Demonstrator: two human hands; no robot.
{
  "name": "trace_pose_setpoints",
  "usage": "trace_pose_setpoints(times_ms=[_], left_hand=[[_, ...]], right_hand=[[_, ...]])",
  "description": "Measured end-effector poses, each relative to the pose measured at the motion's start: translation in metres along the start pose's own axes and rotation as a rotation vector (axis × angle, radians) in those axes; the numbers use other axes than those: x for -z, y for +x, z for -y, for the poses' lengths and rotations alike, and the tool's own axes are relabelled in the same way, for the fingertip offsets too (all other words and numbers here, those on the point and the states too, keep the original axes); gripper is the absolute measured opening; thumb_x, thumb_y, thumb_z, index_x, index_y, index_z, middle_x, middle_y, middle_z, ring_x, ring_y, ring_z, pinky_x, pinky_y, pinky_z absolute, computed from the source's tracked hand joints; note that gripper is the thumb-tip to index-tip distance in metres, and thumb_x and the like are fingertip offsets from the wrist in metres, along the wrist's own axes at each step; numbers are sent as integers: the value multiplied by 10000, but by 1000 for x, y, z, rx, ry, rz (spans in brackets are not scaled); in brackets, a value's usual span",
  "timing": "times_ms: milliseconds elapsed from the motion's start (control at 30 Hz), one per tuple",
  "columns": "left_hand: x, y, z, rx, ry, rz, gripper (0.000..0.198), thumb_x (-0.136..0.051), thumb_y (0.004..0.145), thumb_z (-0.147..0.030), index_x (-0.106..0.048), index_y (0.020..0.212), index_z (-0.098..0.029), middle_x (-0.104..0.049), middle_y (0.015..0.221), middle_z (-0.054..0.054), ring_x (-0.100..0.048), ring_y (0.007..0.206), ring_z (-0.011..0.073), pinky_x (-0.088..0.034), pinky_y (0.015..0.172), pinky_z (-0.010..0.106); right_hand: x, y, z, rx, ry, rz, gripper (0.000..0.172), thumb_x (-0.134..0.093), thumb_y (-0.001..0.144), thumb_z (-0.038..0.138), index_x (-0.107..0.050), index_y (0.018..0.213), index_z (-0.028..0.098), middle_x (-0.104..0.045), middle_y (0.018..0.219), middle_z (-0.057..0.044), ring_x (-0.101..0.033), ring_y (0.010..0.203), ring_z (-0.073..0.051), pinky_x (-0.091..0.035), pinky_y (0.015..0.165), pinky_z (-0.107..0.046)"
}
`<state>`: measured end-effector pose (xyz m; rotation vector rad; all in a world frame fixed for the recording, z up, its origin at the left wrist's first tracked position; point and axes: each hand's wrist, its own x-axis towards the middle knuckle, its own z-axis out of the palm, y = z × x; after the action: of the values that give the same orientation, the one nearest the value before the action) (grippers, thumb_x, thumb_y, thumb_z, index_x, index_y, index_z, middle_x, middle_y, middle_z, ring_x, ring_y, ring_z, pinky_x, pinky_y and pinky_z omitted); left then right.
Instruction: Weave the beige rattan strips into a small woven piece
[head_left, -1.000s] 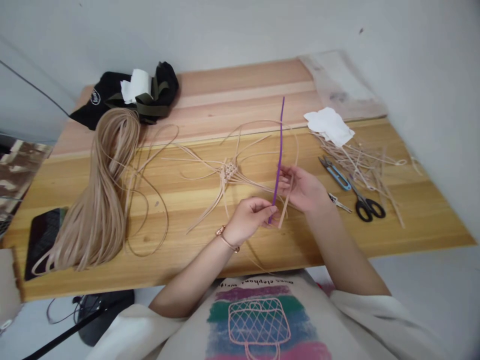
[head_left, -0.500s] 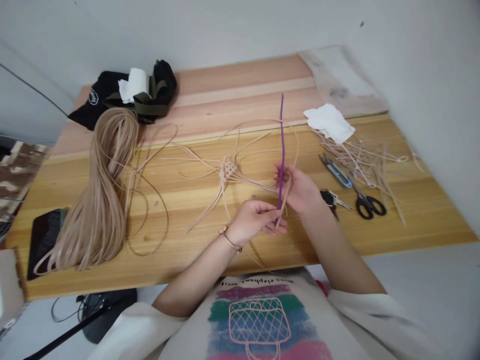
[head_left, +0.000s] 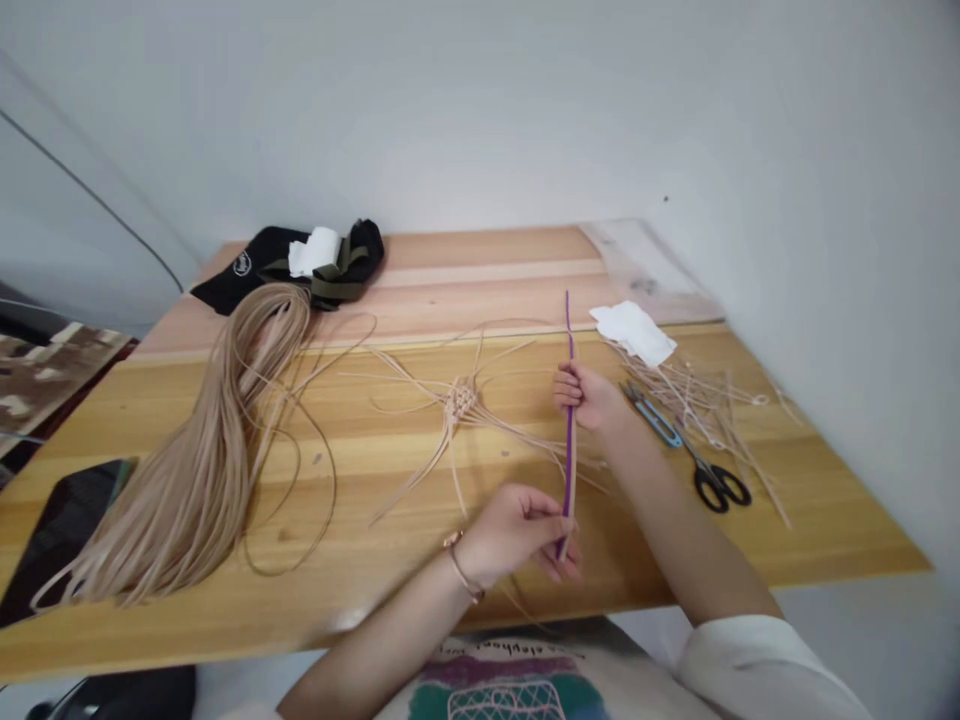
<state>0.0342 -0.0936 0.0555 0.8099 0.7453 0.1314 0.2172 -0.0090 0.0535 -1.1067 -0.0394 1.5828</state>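
My left hand (head_left: 525, 535) pinches the near ends of a purple strip (head_left: 568, 470) and a beige cord that lie side by side. Farther up, my right hand (head_left: 585, 395) is closed round both of them, and the purple strip's far end sticks out above the fist. To the left of my hands a small woven beige piece (head_left: 460, 400) lies on the table, its loose cord ends spreading out in all directions. Some of those ends run under my right forearm.
A big beige cord bundle (head_left: 202, 450) lies at left, partly over a dark tablet-like slab (head_left: 64, 520). Behind are a black bag (head_left: 262, 255) and tissue roll (head_left: 315, 252). Right: a tissue (head_left: 636, 332), cord scraps (head_left: 739, 420), blue snips (head_left: 656, 418) and black-handled scissors (head_left: 720, 485).
My right hand has closed round the purple strip and beige cord, its fingers looser before. Both are now held straight together. The camera view has tilted up, showing more wall.
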Motion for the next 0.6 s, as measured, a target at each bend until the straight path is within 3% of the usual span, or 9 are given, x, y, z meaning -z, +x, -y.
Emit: trace_pose_setpoints(times_ms=[67,100,167,267,467,600], left_hand=[[-6,-5,3,9,13,18,462,-719,522,-523,-555,623,-103,-620,570,31,-597,480,112,-438,441,202],[-8,-7,5,16,26,31,450,-701,533,-522,-551,612,-105,-613,564,30,-592,479,111,-437,441,202],[-14,-12,9,24,66,61,399,-655,579,-492,-542,582,-109,-604,571,30,-579,475,103,-419,434,194],[-18,-18,15,61,161,99,282,-585,639,-379,-502,539,-129,-587,577,12,-523,437,77,-377,420,185],[-15,-19,27,44,561,50,139,-544,671,-198,-600,567,-125,-479,478,-51,-347,411,37,-212,406,179],[-8,-7,39,12,784,-11,146,-553,692,-170,-671,614,-134,-404,433,-61,-309,415,38,-221,421,186]], right_hand=[[7,22,16,8,-36,-13,270,-380,951,218,-503,725,137,-399,513,75,-324,367,-25,-295,346,-139],[10,33,24,14,-55,-27,205,-456,929,275,-551,840,117,-508,637,45,-435,460,-32,-386,418,-154],[17,52,41,29,-95,-52,247,-508,901,322,-565,1043,128,-602,927,-39,-583,725,-102,-515,620,-256],[25,73,65,60,-148,-86,316,-514,894,332,-539,1154,154,-570,1128,-83,-584,941,-171,-516,789,-368],[35,87,107,142,-233,-105,339,-523,889,334,-528,1174,150,-558,1155,-88,-577,977,-187,-507,815,-393],[38,87,123,227,-270,-80,334,-521,890,335,-531,1168,150,-563,1144,-86,-580,963,-182,-512,802,-385]])
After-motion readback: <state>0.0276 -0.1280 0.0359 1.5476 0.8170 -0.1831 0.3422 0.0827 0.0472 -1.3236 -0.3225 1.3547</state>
